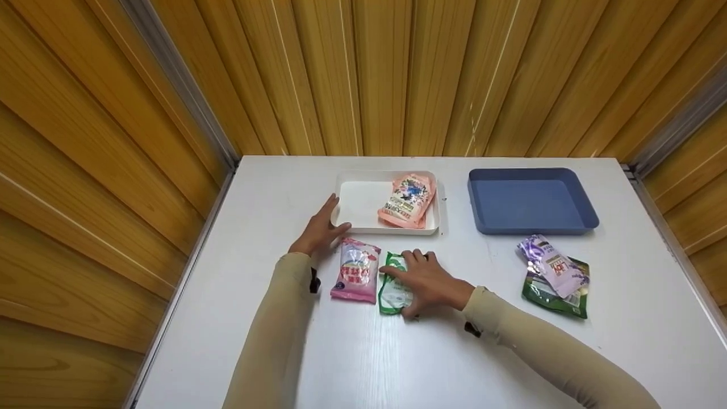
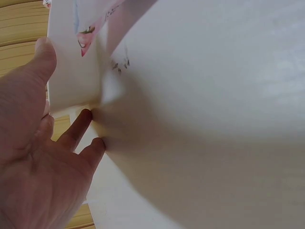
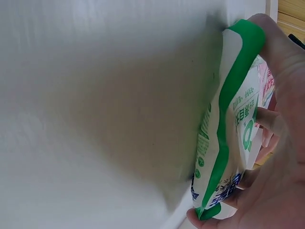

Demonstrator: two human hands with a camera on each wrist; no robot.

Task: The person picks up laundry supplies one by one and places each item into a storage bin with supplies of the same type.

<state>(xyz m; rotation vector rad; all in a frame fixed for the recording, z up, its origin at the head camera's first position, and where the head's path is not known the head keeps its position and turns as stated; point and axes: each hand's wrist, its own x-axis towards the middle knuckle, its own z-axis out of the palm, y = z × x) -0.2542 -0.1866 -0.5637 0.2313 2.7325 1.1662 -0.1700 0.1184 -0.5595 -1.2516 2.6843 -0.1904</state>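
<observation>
My left hand [image 1: 318, 232] rests at the left front corner of the white tray [image 1: 392, 231], thumb by the front wall and the other fingers extended along the side. In the left wrist view its fingertips reach the tray's lower edge. My right hand [image 1: 430, 281] spans a green-edged white packet [image 1: 391, 295] on the table, gripping it from above with bent fingers. The right wrist view shows the green and white packet [image 3: 214, 157] tilted, with fingers at both ends. A pink packet [image 1: 358, 272] lies between my hands, just in front of the tray.
Peach-coloured packets [image 1: 406, 201] lie in the right part of the white tray. To its right stands a blue tray [image 1: 534, 230]. A purple packet [image 1: 551, 267] overlaps a dark green packet [image 1: 568, 307] in front of it. Wood-patterned panels [image 1: 375, 79] border the table.
</observation>
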